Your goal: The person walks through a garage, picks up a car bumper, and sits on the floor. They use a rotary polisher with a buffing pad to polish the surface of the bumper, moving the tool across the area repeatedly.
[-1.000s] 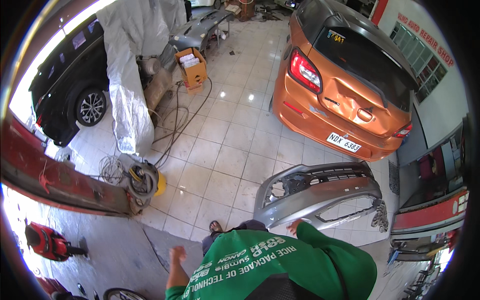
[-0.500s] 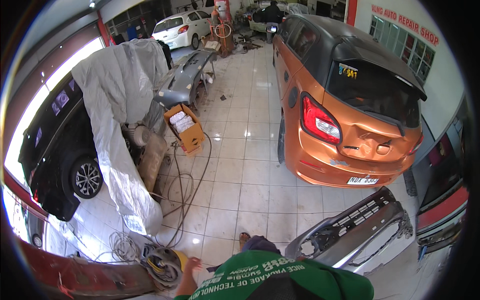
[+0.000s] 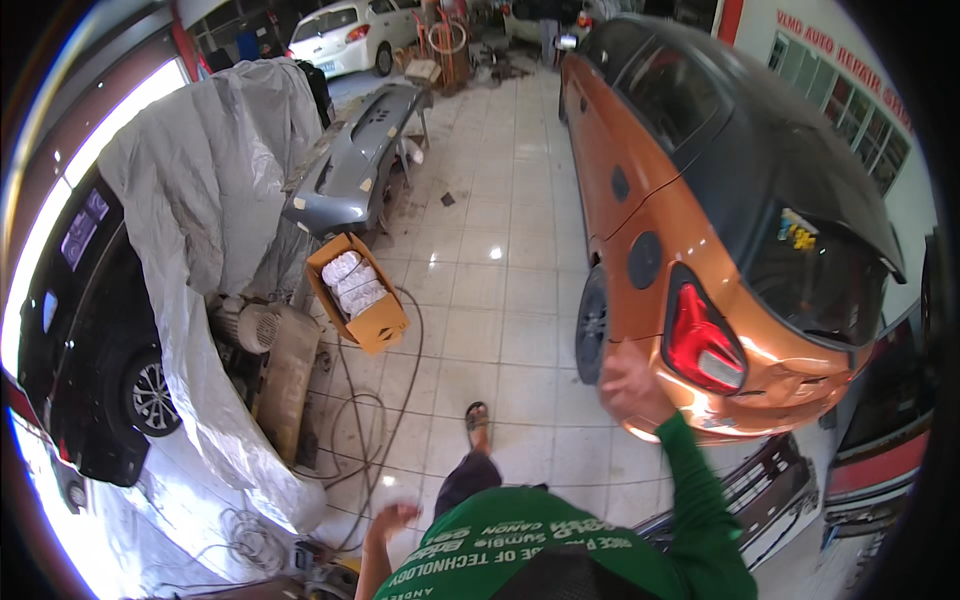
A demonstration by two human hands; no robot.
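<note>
My left hand (image 3: 394, 520) hangs low beside my body over the tiled floor. Its fingers are loosely apart, and nothing shows in them. Out in front on the right, my right hand (image 3: 632, 385) is smeared by motion, so its fingers do not read clearly. It overlaps the rear corner of an orange hatchback (image 3: 655, 230) with a dark roof, close by the rear wheel (image 3: 592, 322); whether it touches the body cannot be told. The red tail lamp (image 3: 703, 340) sits just right of that hand. The rear panel beyond the lamp looks dented.
A loose grey bumper (image 3: 770, 490) lies on the floor at my right. To the left are an open carton (image 3: 375, 322) of white bundles, a hose (image 3: 408, 370), a grey bumper on a stand (image 3: 350, 170) and a sheet-covered shape (image 3: 210, 150) beside a black car (image 3: 90, 330).
I have stepped forward, nearer the orange hatchback and the carton. My right arm has come into view, reaching toward the car's rear corner. My left hand stays low at my side.
</note>
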